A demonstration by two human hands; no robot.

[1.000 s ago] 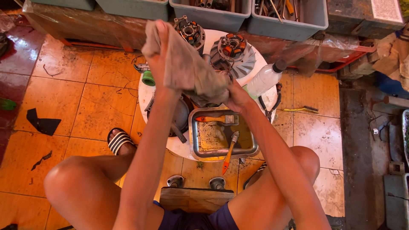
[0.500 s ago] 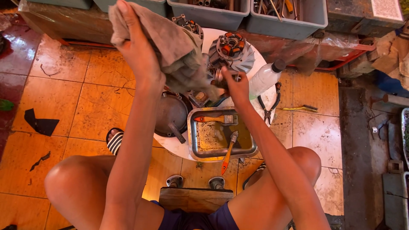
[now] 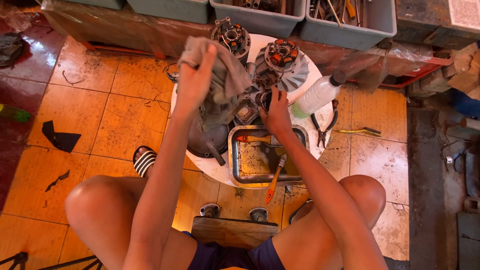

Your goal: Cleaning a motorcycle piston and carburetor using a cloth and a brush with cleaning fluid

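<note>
A clear plastic bottle (image 3: 317, 95) with a dark cap lies on the round white tabletop (image 3: 314, 70), right of the metal tray (image 3: 239, 165). Above the tray, the left hand (image 3: 194, 82) has its fingers closed around a grey rag (image 3: 226, 72). The right hand (image 3: 274, 114) fingers touch a dark engine part (image 3: 264, 95). Since half a second ago, the rag has dropped lower and bunched up.
</note>
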